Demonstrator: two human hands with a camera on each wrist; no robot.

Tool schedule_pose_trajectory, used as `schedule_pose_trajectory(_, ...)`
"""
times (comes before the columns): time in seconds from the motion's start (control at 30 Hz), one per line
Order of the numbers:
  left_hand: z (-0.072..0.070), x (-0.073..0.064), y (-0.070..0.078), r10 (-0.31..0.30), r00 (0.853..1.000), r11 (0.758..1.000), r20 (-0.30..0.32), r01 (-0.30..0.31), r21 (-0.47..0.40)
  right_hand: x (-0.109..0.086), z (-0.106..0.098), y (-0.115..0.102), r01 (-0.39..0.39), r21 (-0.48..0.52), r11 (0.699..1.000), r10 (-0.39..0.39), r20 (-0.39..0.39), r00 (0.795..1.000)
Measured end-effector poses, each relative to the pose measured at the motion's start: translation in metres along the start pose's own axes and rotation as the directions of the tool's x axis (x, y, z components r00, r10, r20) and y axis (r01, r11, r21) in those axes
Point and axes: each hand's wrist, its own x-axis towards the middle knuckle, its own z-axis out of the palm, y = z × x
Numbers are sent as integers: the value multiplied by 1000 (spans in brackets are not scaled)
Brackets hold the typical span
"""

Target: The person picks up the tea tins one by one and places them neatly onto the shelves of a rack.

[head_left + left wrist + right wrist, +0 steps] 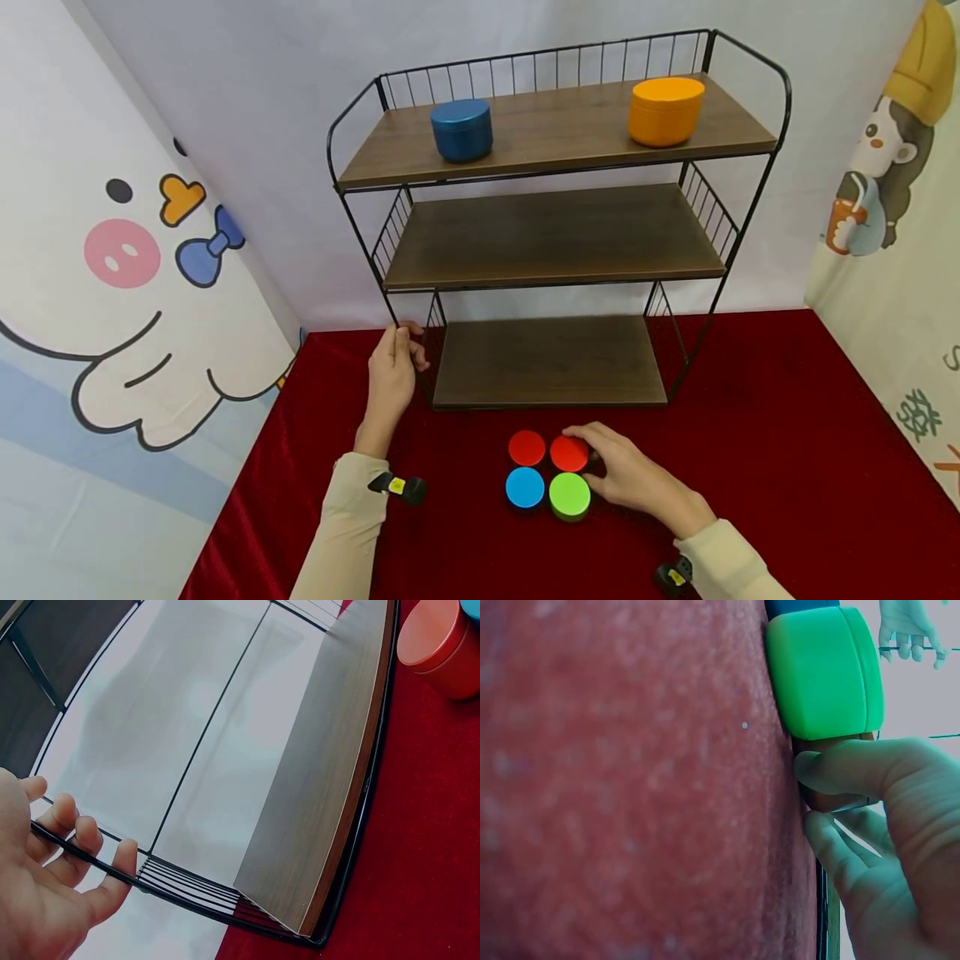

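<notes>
On the left, my left hand (393, 367) grips the black metal frame of a three-tier shelf rack (555, 237); in the left wrist view its fingers curl round the thin frame bar (202, 906). Several small round tins stand together in front of the rack. My right hand (633, 477) holds the back right red tin (568, 453) between thumb and fingers, and partly hides it in the right wrist view. Beside it is another red tin (527, 448). A blue tin (524, 487) and a green tin (570, 496) form the nearer row, the green one close to my right thumb.
The rack's top board carries a dark blue tin (462, 131) at left and an orange tin (666, 112) at right. Wire rails edge the boards. A red cloth (757, 400) covers the table, with printed hangings (112, 208) at the sides.
</notes>
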Motion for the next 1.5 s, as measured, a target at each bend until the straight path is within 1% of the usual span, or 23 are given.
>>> schedule_pose_trajectory(0.13, -1, 0, 0, -8, 1000, 1000, 2, 8, -15, -1, -1, 0, -12, 3, 1000, 12, -23, 1000)
schedule_pose_trajectory(0.33, 0, 0, -1, -11, 1000, 1000, 0, 11, -22, -3, -7, 0, -10, 1, 1000, 10, -65, 998)
schedule_pose_trajectory(0.43, 0, 2, 0, -33, 999, 999, 0, 33, -18, -2, -11, -1, -15, 13, 1000, 16, -91, 996)
schedule_pose_trajectory(0.57, 0, 2, 0, -24, 1000, 1000, 1, 24, -9, -1, -17, -5, -11, 26, 1000, 15, -138, 990)
schedule_pose_trajectory(0.67, -1, 1, -1, 0, 1000, 1000, 1, 0, 3, -1, -23, -9, -3, 19, 1000, 6, -176, 984)
schedule_pose_trajectory(0.7, -1, 1, -1, -5, 1000, 1000, 2, 5, 5, -1, -25, -10, 3, 15, 1000, 0, -187, 982)
schedule_pose_trajectory(0.87, -1, 0, -2, 6, 1000, 1000, 3, -6, 9, 0, -35, -14, 44, -16, 999, -47, -256, 965)
schedule_pose_trajectory(0.97, 0, 0, -1, 11, 1000, 1000, -2, -11, 2, 2, -41, -17, 59, -31, 998, -65, -285, 956)
schedule_pose_trajectory(1.1, 0, 0, 0, 7, 1000, 1000, -10, -7, 2, 3, -50, -22, 76, -25, 997, -80, -308, 948)
schedule_pose_trajectory(1.2, 0, 0, 1, 0, 1000, 1000, -10, 0, -2, 5, -57, -26, 101, -28, 994, -105, -329, 938)
schedule_pose_trajectory(1.33, 0, 0, 2, -7, 1000, 1000, -5, 7, -10, 7, -66, -31, 135, -55, 989, -146, -360, 922)
schedule_pose_trajectory(1.5, 0, -1, 2, -11, 1000, 1000, -4, 11, 4, 12, -80, -36, 167, -67, 984, -180, -389, 903)
